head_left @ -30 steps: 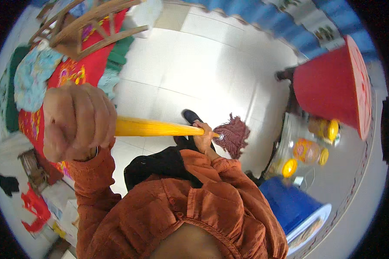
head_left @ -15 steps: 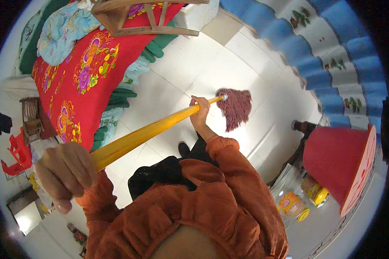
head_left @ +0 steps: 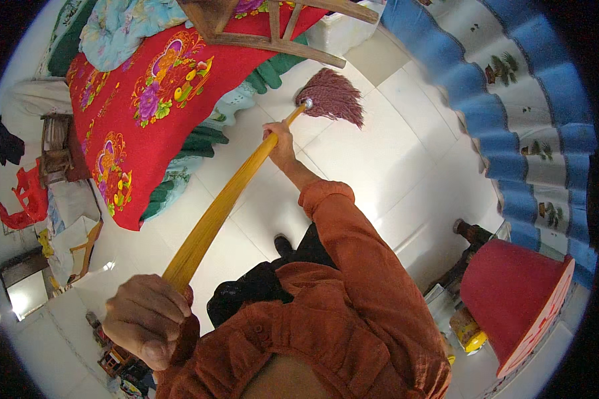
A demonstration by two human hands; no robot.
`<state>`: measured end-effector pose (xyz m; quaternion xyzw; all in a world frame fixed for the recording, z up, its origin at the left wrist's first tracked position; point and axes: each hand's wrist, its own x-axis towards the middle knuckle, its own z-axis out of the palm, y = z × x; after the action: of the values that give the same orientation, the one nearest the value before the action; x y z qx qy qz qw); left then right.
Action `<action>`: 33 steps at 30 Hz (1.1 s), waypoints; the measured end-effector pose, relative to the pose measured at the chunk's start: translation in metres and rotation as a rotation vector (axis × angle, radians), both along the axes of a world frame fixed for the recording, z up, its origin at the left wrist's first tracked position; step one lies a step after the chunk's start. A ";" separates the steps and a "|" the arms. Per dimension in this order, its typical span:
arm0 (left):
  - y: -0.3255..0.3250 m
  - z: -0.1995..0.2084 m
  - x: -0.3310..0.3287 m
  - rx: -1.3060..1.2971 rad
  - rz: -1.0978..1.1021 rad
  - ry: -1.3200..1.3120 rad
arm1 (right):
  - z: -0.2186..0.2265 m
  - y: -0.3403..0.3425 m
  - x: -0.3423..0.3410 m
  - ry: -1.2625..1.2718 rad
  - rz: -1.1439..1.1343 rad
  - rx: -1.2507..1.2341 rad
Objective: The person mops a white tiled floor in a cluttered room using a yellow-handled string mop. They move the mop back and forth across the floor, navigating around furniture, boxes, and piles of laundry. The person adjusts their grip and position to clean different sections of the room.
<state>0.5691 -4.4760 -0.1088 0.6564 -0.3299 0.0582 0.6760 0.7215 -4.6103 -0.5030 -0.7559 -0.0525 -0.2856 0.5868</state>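
Note:
A mop (head_left: 227, 199) with a yellow wooden handle slants across the view from lower left to upper middle. My left hand (head_left: 146, 318) wraps round the handle's near end in a closed fist. Further down the shaft, my right hand (head_left: 279, 143) grips it just above the metal collar, arm stretched forward. The dark red, stringy mop head (head_left: 331, 98) lies fanned out on the pale tiled floor (head_left: 379, 159), close to the bed's hanging edge.
At the left stands a bed with a red floral cover (head_left: 160, 106). A wooden chair (head_left: 273, 41) is above it at the top. Blue and white curtains (head_left: 512, 100) hang at the right, and a red bucket-like container (head_left: 512, 299) stands lower right beside a yellow-lidded jar (head_left: 471, 332).
The mop head has swept up and left across the floor toward the bed. My right hand went forward with it, while my left hand moved right and lower. The view has shifted slightly.

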 end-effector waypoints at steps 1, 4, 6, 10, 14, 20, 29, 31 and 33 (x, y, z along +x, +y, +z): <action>0.004 0.002 -0.009 0.046 0.049 0.001 | -0.002 0.012 -0.003 -0.009 0.047 0.006; 0.006 0.012 -0.047 0.042 0.396 -0.031 | -0.009 0.039 -0.019 0.059 0.401 -0.038; 0.028 0.017 -0.068 0.122 0.393 -0.063 | -0.011 0.064 -0.034 -0.003 0.608 -0.034; 0.072 0.042 -0.120 0.242 0.543 0.201 | -0.020 0.112 -0.089 0.149 0.782 -0.245; 0.123 0.058 -0.167 0.076 0.600 0.061 | 0.004 0.179 -0.168 0.164 1.006 -0.289; 0.199 0.096 -0.232 0.384 0.319 -0.207 | 0.029 0.295 -0.301 0.069 1.519 -0.312; 0.255 0.094 -0.277 0.616 0.684 -0.339 | 0.028 0.384 -0.400 0.244 2.032 -0.404; 0.275 0.089 -0.296 0.432 0.785 -0.241 | 0.036 0.377 -0.381 0.354 1.905 -0.421; 0.272 0.101 -0.323 0.485 0.741 -0.269 | 0.058 0.382 -0.366 0.294 1.949 -0.599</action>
<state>0.2463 -4.2044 -0.0073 0.8559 -0.1618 0.3019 0.3875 0.3557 -4.2280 -0.4447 -0.5278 -0.6396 0.4345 0.3515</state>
